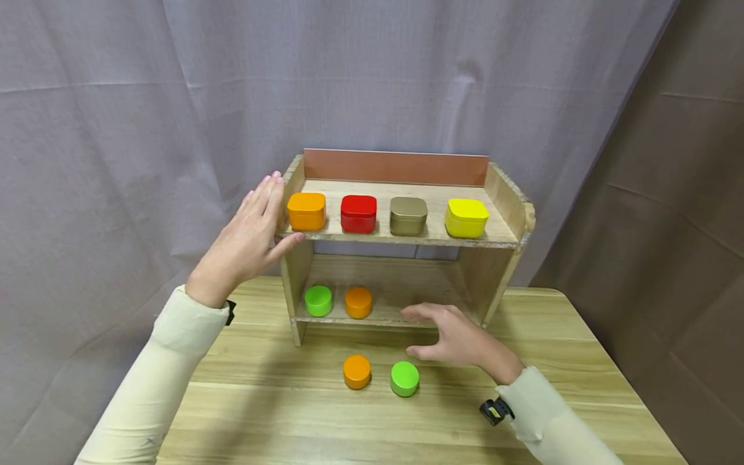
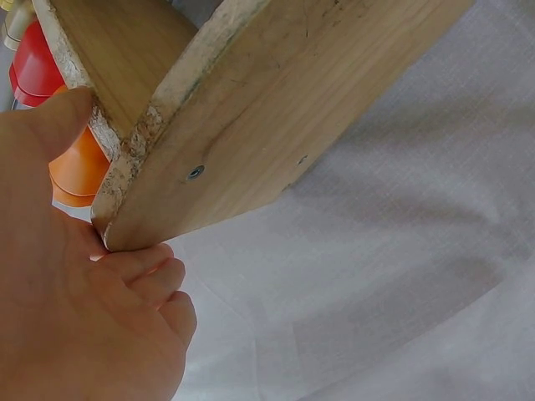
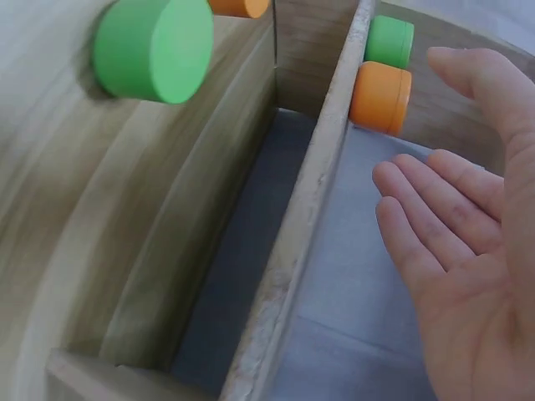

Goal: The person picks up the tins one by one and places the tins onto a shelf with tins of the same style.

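My left hand [image 1: 241,239] grips the upper left corner of a small two-tier wooden shelf [image 1: 401,241]. In the left wrist view its thumb [image 2: 71,121] lies on the board's front edge while the fingers reach over the side panel [image 2: 242,142]. My right hand [image 1: 456,336], fingers spread and holding nothing, hovers before the right part of the lower tier. On that tier's left stand a green round container [image 1: 318,301] and an orange round container [image 1: 358,303]. Another orange round container [image 1: 357,372] and a green one [image 1: 404,379] sit on the table, the green one nearest my right hand.
Along the top tier stand rounded square tins: orange [image 1: 307,212], red [image 1: 358,214], dull gold [image 1: 408,216] and yellow [image 1: 467,218]. The shelf stands on a wooden table [image 1: 279,413]. Behind it hangs a grey curtain [image 1: 372,77], with a brown one [image 1: 668,258] at the right.
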